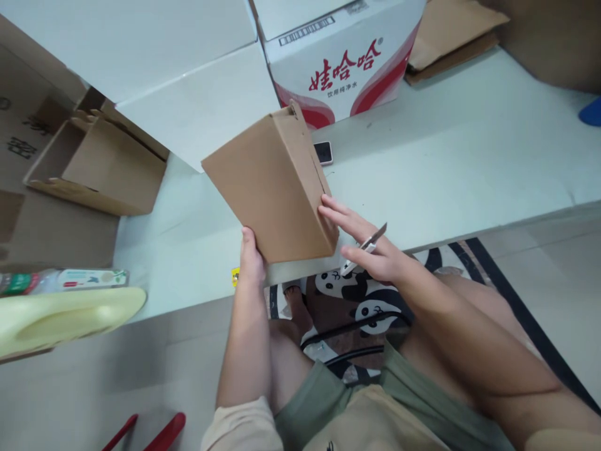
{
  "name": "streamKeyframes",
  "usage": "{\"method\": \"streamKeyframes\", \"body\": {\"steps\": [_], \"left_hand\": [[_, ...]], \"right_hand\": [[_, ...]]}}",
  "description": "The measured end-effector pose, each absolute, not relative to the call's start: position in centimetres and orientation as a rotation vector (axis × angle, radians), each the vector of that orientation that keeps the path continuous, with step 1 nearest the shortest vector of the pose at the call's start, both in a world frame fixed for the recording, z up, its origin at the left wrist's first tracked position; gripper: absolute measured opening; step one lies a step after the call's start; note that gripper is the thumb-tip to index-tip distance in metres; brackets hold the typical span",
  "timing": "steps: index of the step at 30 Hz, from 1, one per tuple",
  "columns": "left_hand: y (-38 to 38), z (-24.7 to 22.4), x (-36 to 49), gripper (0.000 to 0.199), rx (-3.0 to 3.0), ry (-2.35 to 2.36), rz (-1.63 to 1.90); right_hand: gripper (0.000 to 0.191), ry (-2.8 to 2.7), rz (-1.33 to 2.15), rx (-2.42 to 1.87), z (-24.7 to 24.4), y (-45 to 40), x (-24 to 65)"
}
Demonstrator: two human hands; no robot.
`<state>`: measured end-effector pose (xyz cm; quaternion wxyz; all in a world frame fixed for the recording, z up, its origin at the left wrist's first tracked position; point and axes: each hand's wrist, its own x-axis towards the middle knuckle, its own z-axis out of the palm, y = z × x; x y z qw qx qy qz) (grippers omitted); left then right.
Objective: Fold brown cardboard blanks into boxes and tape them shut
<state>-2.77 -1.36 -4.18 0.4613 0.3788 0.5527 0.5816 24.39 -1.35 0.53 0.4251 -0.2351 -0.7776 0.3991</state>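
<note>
A brown cardboard box (267, 194) is tilted over the table, its large flat face toward me and a slit edge on its right side. My left hand (252, 255) grips its lower left edge, thumb on the face and the other fingers hidden behind. In my right hand (370, 244) a white utility knife (361, 252) is held against the palm, its blade pointing up and right. The fingertips of that hand touch the box's right side. Behind the box a small dark-screened device (323, 153) lies partly hidden on the table.
A white carton with red print (347, 72) stands at the back beside a large white box (197, 100). An open cardboard box (107, 163) sits at left, near a plastic bottle (21, 283) and a pale yellow stool (70, 316). Flattened cardboard (451, 31) lies at back right.
</note>
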Motion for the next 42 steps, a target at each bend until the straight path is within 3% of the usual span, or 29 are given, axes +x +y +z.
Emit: {"method": "streamKeyframes", "body": {"steps": [6, 10, 14, 17, 21, 25, 29, 32, 38, 42], "left_hand": [[-1.4, -3.7, -0.2, 0.072, 0.633, 1.338, 1.350], [-2.2, -4.5, 0.7, 0.079, 0.754, 1.303, 1.073], [-2.5, -4.0, 0.1, 0.089, 1.268, 1.699, 1.247], [-2.6, -2.3, -0.5, 0.071, 1.882, 1.645, 1.604], [-2.3, -0.9, -0.5, 0.049, 2.354, 1.469, 1.520], [-1.8, -1.8, 0.1, 0.053, 2.296, 1.509, 1.744], [-1.4, -2.6, 0.4, 0.056, 2.265, 1.566, 1.766], [-1.4, -2.6, 1.0, 0.054, 2.255, 1.538, 1.803], [-1.8, -2.4, 3.8, 0.064, 2.079, 1.799, 1.722], [-1.8, -2.3, 4.5, 0.065, 2.073, 1.828, 1.738]], "right_hand": [[0.055, -1.875, 0.850, -0.572, 1.1, -1.6, 24.3], [0.044, -1.814, 0.751, -0.660, 1.0, -1.3, 24.8], [0.039, -1.862, 0.611, -0.718, 0.7, -1.2, 24.4], [0.042, -2.014, 0.551, -0.609, 0.5, -1.6, 23.1], [0.037, -2.014, 0.699, -0.465, 1.2, -2.4, 21.9], [0.026, -1.587, 0.917, -0.661, 2.0, -3.0, 22.4], [0.022, -1.225, 0.902, -1.061, 0.9, -2.4, 23.4], [0.025, -1.233, 0.942, -1.133, -0.3, -1.6, 23.9], [0.004, -1.423, 0.907, -1.293, -0.4, -1.0, 23.7], [0.011, -1.453, 0.875, -1.278, -0.1, -0.8, 23.7]]}}
